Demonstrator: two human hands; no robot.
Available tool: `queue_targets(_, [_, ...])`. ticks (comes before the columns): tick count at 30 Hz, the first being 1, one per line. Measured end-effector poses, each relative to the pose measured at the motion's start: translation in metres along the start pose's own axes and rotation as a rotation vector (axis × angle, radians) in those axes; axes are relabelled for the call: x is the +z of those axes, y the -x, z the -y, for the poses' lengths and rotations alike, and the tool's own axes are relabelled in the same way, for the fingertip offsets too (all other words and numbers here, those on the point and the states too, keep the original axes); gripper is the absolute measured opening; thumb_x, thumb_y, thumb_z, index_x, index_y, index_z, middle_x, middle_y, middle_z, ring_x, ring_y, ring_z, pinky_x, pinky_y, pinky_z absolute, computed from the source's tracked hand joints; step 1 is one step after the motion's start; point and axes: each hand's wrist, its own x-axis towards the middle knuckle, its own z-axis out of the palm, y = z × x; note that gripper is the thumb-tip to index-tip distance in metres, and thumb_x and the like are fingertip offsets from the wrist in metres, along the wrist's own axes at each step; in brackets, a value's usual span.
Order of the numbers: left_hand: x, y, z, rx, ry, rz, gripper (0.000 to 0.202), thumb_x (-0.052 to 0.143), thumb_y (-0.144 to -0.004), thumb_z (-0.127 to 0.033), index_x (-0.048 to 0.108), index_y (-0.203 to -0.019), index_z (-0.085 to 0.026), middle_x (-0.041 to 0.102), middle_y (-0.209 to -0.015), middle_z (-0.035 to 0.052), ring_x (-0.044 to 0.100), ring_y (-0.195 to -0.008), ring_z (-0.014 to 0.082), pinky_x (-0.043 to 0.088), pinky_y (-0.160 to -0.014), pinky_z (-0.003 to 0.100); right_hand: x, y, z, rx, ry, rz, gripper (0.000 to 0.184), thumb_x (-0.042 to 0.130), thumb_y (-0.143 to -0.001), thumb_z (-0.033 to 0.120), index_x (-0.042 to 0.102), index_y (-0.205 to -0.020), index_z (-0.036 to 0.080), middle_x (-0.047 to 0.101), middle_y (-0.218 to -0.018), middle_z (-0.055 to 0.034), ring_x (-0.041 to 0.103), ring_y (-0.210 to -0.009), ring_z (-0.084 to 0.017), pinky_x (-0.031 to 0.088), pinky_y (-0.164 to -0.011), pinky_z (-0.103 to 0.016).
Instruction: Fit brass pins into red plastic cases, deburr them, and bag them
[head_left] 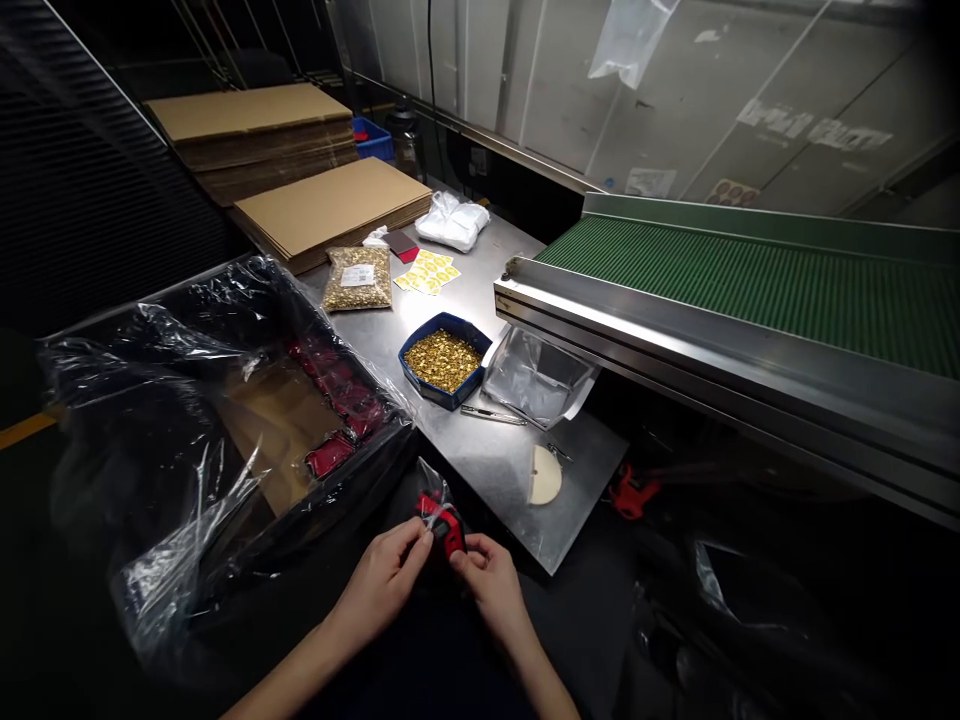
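Observation:
Both my hands hold one small red and black item in a clear plastic sleeve [442, 522] just below the table's near edge. My left hand [382, 583] pinches its left side with closed fingers. My right hand [489, 578] grips its right side, fingers curled. To the left a cardboard box lined with clear plastic [187, 420] holds a row of similar red packets [337, 395]. A blue tray of small gold parts [444, 360] sits on the steel table [510, 470] just beyond my hands.
A green conveyor belt [750, 285] with a steel frame runs along the right. Farther back lie a bag of gold parts [358, 278], yellow sticker sheets [427, 272], white bags [452, 221] and stacked flat cardboard [300, 170]. A clear bag [536, 375], tweezers [493, 414] and a cream disc [544, 474] lie near.

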Motion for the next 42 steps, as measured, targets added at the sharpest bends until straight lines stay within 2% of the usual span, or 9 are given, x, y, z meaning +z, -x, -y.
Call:
queue_targets(5, [-0.016,-0.008,-0.006,-0.038,-0.007,-0.028,0.042,0.052,-0.095,-0.052,0.048,-0.069,-0.019,0.045,-0.067,-0.0026,0.041,-0.064,0.0144,0.029,-0.059,0.026,-0.006,0.003,0.029,-0.060,0.115,-0.108,0.035,0.081,-0.072,0.045,0.071,-0.090,0.016,0.070,-0.067,-0.0011,0.055,-0.055,-0.013,0.037,-0.052,-0.024])
queue_targets(10, [-0.013,-0.015,0.004,-0.123,0.046,-0.043,0.045,0.057,-0.090,-0.051,0.039,-0.063,-0.020,0.037,-0.061,-0.0041,0.034,-0.058,0.0124,0.024,-0.054,0.025,-0.013,-0.007,0.037,-0.115,0.148,-0.154,0.031,0.078,-0.075,0.045,0.068,-0.085,0.017,0.063,-0.064,0.0013,0.052,-0.057,-0.012,0.037,-0.054,-0.024])
queue_targets(19, [-0.022,-0.007,0.026,-0.159,0.121,0.008,0.045,0.056,-0.087,-0.053,0.036,-0.063,-0.021,0.034,-0.062,-0.0047,0.032,-0.059,0.0121,0.027,-0.054,0.024,0.000,-0.009,0.012,-0.010,0.182,0.139,0.054,0.057,-0.081,0.075,0.051,-0.084,0.021,0.059,-0.066,0.0022,0.057,-0.053,-0.013,0.044,-0.053,-0.024])
queue_targets(22, [-0.031,0.000,0.025,-0.155,0.081,0.019,0.046,0.055,-0.088,-0.054,0.039,-0.062,-0.020,0.036,-0.062,-0.0043,0.035,-0.058,0.0125,0.029,-0.054,0.024,-0.001,0.003,0.032,-0.065,0.306,0.188,0.049,0.052,-0.089,0.066,0.054,-0.075,0.019,0.057,-0.063,0.0022,0.054,-0.054,-0.011,0.040,-0.054,-0.023])
queue_targets(25, [-0.033,0.009,0.022,-0.163,-0.014,-0.144,0.047,0.048,-0.094,-0.053,0.038,-0.062,-0.020,0.034,-0.061,-0.0042,0.036,-0.059,0.0130,0.028,-0.055,0.025,0.000,0.020,0.054,-0.191,0.482,0.085,0.042,0.055,-0.093,0.050,0.049,-0.064,0.019,0.046,-0.060,0.0045,0.043,-0.056,-0.010,0.027,-0.054,-0.024])
queue_targets(30, [-0.024,0.023,-0.001,-0.078,-0.166,-0.420,0.044,0.045,-0.097,-0.045,0.037,-0.061,-0.020,0.035,-0.062,-0.0035,0.038,-0.059,0.0134,0.029,-0.061,0.028,0.009,0.048,0.069,-0.358,0.718,-0.152,0.039,0.053,-0.093,0.034,0.037,-0.060,0.019,0.041,-0.058,0.0044,0.037,-0.056,-0.010,0.019,-0.058,-0.030])
queue_targets(34, [-0.030,0.020,-0.033,0.007,-0.270,-0.403,0.042,0.046,-0.098,-0.037,0.038,-0.060,-0.020,0.038,-0.058,-0.0039,0.038,-0.054,0.0120,0.027,-0.056,0.028,0.009,0.056,0.076,-0.495,0.881,-0.307,0.038,0.050,-0.094,0.031,0.036,-0.061,0.020,0.041,-0.058,0.0046,0.040,-0.055,-0.009,0.023,-0.057,-0.027])
queue_targets(40, [-0.044,0.011,-0.054,0.184,-0.225,-0.519,0.041,0.051,-0.099,-0.030,0.037,-0.062,-0.020,0.034,-0.059,-0.0048,0.037,-0.054,0.0115,0.030,-0.057,0.027,0.002,0.070,0.084,-0.597,0.789,-0.289,0.036,0.049,-0.095,0.029,0.038,-0.062,0.020,0.041,-0.058,0.0038,0.043,-0.054,-0.009,0.026,-0.054,-0.026])
queue_targets(42, [-0.044,0.011,-0.061,0.238,-0.184,-0.520,0.035,0.052,-0.098,-0.027,0.046,-0.065,-0.020,0.044,-0.065,-0.0025,0.045,-0.063,0.0133,0.036,-0.065,0.027,0.004,0.076,0.081,-0.680,0.778,-0.220,0.034,0.050,-0.093,0.026,0.039,-0.062,0.020,0.040,-0.058,0.0039,0.043,-0.054,-0.009,0.026,-0.055,-0.026])
